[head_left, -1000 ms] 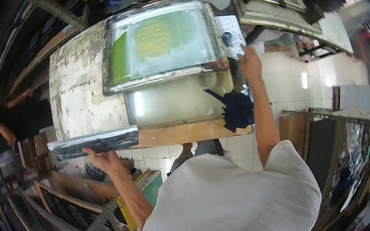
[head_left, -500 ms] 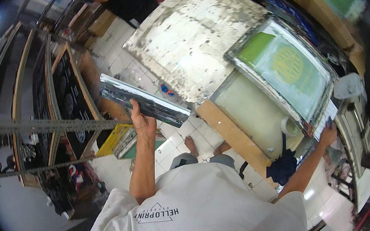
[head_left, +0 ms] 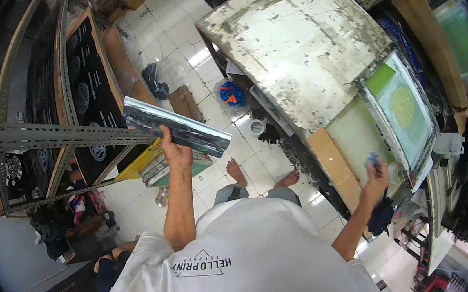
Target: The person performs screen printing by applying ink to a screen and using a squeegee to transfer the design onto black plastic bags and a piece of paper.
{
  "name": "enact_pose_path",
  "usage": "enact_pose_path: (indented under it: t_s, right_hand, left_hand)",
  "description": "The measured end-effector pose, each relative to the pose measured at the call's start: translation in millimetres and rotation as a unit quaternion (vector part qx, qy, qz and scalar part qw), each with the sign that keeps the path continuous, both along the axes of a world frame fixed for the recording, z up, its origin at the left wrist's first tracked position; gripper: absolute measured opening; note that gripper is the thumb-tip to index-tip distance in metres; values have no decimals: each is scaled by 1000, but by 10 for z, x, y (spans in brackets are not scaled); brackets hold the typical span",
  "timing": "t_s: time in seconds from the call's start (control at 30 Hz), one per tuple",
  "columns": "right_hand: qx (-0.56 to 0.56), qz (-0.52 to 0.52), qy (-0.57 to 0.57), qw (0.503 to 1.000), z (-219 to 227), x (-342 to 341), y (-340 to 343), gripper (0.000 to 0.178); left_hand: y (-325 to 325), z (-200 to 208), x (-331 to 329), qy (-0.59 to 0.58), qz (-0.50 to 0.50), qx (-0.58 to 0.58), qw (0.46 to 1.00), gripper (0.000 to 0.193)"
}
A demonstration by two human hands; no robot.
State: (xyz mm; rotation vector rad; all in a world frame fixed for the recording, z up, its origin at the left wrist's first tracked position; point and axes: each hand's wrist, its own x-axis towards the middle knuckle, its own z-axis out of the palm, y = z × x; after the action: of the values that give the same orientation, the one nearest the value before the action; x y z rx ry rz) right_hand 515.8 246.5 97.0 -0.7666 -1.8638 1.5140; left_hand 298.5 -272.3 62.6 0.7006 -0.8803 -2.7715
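Observation:
My left hand is closed around a long, paint-stained squeegee with a pale upper edge, held tilted beside the metal rack. My right hand is closed on a small bluish-grey thing, too blurred to name, above the pale greenish panel. Beyond that hand, a printing screen leans over the panel's right side. Its mesh carries a green band and a round yellow design. A white roll is partly visible beside my right hand.
A stained white table fills the far middle, with a wooden board at its near end. At left stands a metal rack of black printed panels. A plastic bag and a white cup are on the tiled floor.
My right hand has left the screen's near edge and moved left over the pale panel. My left hand keeps the squeegee at a similar place. The view has shifted, with the table further right.

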Motion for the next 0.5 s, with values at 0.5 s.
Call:
enact_pose_path:
  t_s: [0.5]
  right_hand:
    - [91,308,-293,900,-1414,-3124,-3015,49]
  left_hand:
    - [-1006,-148,-159,-40,-36,17,998,27]
